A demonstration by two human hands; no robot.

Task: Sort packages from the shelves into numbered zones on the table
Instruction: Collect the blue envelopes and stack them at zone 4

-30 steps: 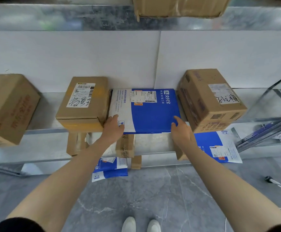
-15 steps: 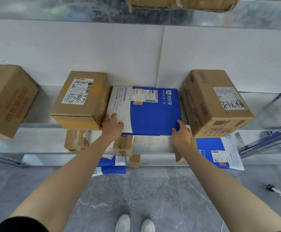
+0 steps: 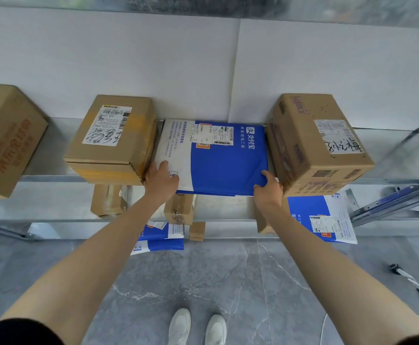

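The mailer [image 3: 225,165] is still gripped at its near corners by the left hand [image 3: 161,180] and right hand [image 3: 268,192]; it seems barely shifted.

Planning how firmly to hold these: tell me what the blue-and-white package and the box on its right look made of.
Blue-and-white package: likely plastic mailer, smooth, slight sheen, flat, faintly wrinkled. Box on its right: brown cardboard, matte, creased edges, paper label.
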